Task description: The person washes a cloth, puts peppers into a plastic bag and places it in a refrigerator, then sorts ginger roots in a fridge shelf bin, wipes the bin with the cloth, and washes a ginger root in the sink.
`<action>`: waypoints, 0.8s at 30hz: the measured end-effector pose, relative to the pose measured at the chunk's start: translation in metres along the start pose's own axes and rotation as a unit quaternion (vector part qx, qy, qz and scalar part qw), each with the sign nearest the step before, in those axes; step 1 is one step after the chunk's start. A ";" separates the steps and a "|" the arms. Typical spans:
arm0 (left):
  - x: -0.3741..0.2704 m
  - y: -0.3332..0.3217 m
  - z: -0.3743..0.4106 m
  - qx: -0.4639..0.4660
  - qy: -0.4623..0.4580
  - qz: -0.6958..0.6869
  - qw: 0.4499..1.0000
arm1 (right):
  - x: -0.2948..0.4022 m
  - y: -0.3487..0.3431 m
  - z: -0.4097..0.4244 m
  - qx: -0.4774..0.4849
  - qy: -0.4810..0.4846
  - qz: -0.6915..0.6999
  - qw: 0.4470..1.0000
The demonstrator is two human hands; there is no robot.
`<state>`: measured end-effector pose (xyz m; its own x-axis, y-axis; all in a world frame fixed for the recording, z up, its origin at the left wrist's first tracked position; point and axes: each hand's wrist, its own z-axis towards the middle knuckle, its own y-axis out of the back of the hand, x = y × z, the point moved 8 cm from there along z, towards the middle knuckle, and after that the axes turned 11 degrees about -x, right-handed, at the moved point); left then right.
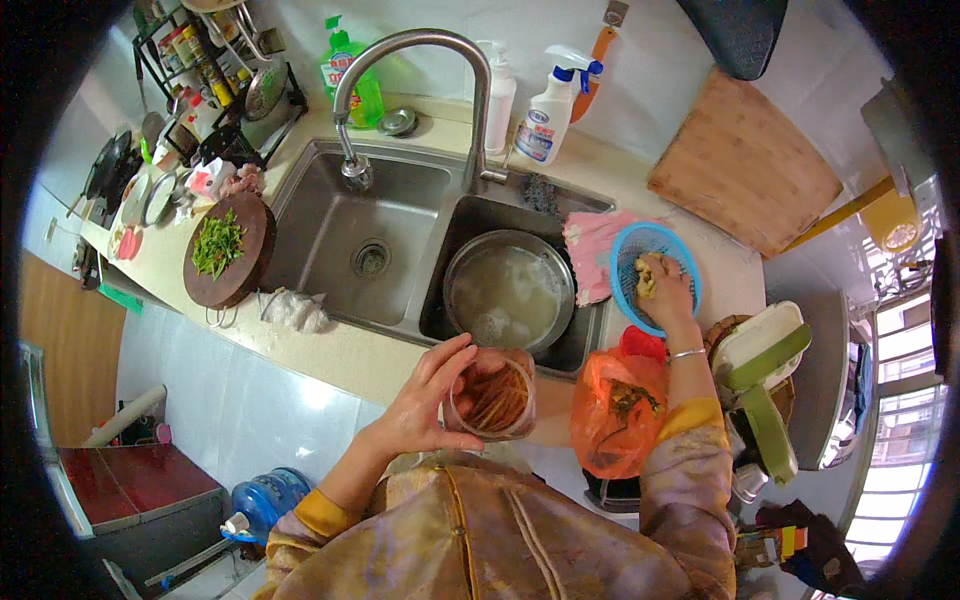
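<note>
My left hand is wrapped around a clear plastic jar, with its open mouth tilted towards me. Thin reddish-brown strips lie inside it. Over to the right, my right hand reaches into a blue plastic basket, its fingers around a knobbly piece of ginger root. Below that basket hangs an orange plastic bag with plant scraps in it. Between my hands, a round metal basin of cloudy water stands in the right sink bowl.
A curved faucet arches over the left sink bowl. Cut green vegetables rest on a round chopping board. A pink cloth lies beside the basket. A spray bottle and a wooden board stand behind.
</note>
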<state>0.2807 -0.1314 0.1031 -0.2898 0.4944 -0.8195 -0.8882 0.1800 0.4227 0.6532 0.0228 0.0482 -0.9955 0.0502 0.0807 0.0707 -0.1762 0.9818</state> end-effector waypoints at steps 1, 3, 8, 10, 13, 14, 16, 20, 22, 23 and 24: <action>0.000 0.000 0.000 0.000 0.002 0.005 1.000 | 0.002 0.000 -0.001 0.010 -0.007 -0.001 1.000; 0.001 0.000 -0.001 0.002 0.007 0.008 1.000 | 0.006 0.007 -0.003 0.026 -0.023 -0.004 0.999; -0.004 0.002 0.003 0.010 -0.017 0.025 0.999 | 0.008 0.025 -0.004 -0.099 0.088 -0.026 0.991; 0.001 0.000 0.002 0.010 -0.024 0.028 0.999 | 0.031 0.060 -0.007 -0.127 0.108 0.025 0.986; -0.002 0.001 0.000 -0.008 -0.021 0.023 0.999 | 0.103 0.115 -0.023 -0.098 0.177 0.185 0.962; -0.003 0.002 -0.001 -0.018 -0.018 0.019 0.999 | 0.136 0.132 -0.036 -0.090 0.235 0.215 0.944; -0.003 0.002 -0.002 -0.023 -0.040 0.023 0.999 | 0.193 0.146 -0.070 0.022 0.349 0.261 0.900; -0.002 0.002 -0.005 -0.018 -0.054 0.051 0.997 | 0.257 0.115 -0.124 0.145 0.527 0.093 0.832; -0.003 0.002 -0.004 -0.049 -0.063 0.029 0.996 | 0.279 0.099 -0.143 0.150 0.570 -0.001 0.808; -0.009 0.006 -0.001 -0.041 -0.069 0.017 0.997 | 0.281 0.096 -0.147 0.126 0.578 -0.020 0.806; -0.005 0.003 -0.002 -0.053 -0.058 0.036 0.996 | 0.287 0.097 -0.150 0.131 0.589 -0.017 0.798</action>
<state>0.2788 -0.1357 0.1077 -0.3169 0.5993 -0.7351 -0.9005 0.0531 0.4316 0.3648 -0.1272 0.1407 -0.3563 -0.9343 -0.0128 -0.0994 0.0243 0.9948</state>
